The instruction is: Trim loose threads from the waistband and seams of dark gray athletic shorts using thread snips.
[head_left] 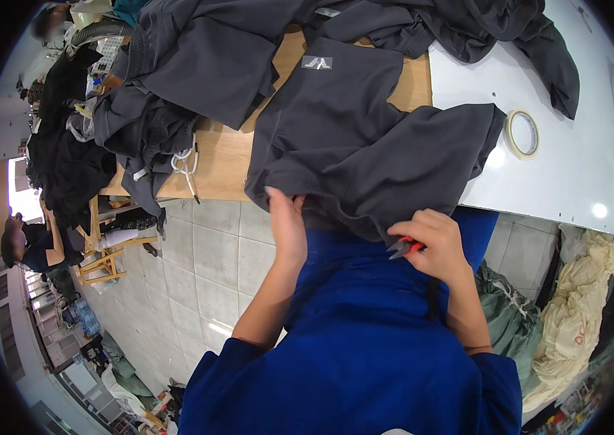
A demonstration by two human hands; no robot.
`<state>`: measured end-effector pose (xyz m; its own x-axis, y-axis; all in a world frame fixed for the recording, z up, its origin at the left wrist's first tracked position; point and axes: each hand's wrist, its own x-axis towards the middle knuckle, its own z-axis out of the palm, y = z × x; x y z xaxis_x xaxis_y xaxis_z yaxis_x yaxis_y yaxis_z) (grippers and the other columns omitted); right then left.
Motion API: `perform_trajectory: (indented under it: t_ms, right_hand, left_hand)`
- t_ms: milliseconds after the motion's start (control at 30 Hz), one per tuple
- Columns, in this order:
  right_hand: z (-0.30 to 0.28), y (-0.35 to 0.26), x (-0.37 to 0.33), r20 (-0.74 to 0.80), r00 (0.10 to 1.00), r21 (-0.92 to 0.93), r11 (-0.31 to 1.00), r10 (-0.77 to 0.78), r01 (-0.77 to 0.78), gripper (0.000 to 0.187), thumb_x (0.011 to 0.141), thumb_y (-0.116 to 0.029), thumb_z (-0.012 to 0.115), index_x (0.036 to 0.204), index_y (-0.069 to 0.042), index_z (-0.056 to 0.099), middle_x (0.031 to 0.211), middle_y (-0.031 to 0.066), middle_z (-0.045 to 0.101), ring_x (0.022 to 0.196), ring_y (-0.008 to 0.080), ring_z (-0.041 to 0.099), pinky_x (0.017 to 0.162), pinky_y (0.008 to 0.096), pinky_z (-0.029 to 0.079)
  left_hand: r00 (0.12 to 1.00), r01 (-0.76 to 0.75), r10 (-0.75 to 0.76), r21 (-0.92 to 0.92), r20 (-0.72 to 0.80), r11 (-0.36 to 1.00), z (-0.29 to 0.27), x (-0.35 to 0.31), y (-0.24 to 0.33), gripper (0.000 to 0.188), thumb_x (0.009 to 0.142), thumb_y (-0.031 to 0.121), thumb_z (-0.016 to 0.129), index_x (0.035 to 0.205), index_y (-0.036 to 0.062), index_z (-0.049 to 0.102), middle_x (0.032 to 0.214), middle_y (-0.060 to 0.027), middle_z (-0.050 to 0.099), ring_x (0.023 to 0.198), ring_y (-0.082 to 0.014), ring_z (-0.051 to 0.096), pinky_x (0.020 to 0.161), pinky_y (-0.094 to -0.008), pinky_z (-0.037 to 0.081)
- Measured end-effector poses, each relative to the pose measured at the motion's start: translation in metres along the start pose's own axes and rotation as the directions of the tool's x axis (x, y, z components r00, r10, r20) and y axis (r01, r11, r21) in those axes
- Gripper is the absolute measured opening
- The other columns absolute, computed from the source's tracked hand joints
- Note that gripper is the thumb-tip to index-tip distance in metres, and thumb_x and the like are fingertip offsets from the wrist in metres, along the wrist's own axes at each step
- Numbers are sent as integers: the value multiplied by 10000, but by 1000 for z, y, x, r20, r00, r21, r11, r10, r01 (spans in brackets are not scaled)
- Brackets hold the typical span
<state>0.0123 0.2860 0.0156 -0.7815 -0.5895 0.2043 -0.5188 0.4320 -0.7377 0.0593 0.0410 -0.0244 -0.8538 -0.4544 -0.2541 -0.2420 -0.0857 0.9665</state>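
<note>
A pair of dark grey shorts [365,145] lies on the table edge in front of me, its gathered elastic waistband toward my body. My left hand [289,228] grips the left part of this waistband, thumb on top and fingers partly hidden inside the cloth. In my right hand [436,245] is a pair of thread snips [403,249] with red handles, the metal blades pointing left. The right fingers are also against the waistband's right part; whether they pinch the cloth I cannot tell. A light logo patch [317,63] shows on one leg.
More dark grey garments [205,58] are heaped at the back left, with white drawcords [186,170] hanging out. Others [466,25] lie at the back right. A tape roll [521,134] rests on the white tabletop [561,170]. Fabric sacks [575,312] stand at lower right; another person [31,243] sits at far left.
</note>
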Motion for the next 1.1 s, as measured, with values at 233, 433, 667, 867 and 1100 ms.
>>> perform_trajectory:
  t_ms: [233,433,667,867,1100]
  right_hand:
    - [3,-5,4,185,978,59,994,-99,90,309,563,-62,680,865,-127,689,636,25,516,597,209,522,561,315,425]
    - [-16,-16,17,157,987,263,962,30,-71,415,708,-132,709,1109,-65,628,820,88,615,700,244,581,655,299,467]
    - [-27,-21,26,6,942,498,816,336,-294,368,840,-62,623,1201,-35,557,992,90,619,863,159,591,785,247,452]
    - [-15,-30,46,-201,939,510,848,279,-142,306,837,-23,620,1142,-14,602,907,65,603,797,120,559,738,219,435]
    - [-10,-40,64,-395,914,289,957,89,32,320,798,-21,659,1118,-27,653,777,77,599,667,160,536,616,243,420]
  left_hand:
    - [975,65,-213,-845,-58,531,-7,34,28,580,950,471,425,1317,23,431,1357,-147,454,1261,-297,415,1072,-434,305]
    - [946,310,-200,-894,255,323,-12,43,37,457,926,336,527,1248,14,499,1312,-125,501,1209,-289,469,1026,-422,377]
    - [993,92,-121,-663,2,743,8,26,33,401,790,-36,492,1192,-35,504,1197,-125,551,1120,-253,531,981,-382,415]
    - [951,249,-6,-753,309,609,24,0,51,560,704,-106,399,1255,-30,454,1231,-128,532,1163,-270,516,997,-402,408]
    - [892,284,91,-705,444,650,29,-9,47,599,696,-138,423,1285,-26,427,1246,-144,520,1133,-274,545,923,-360,476]
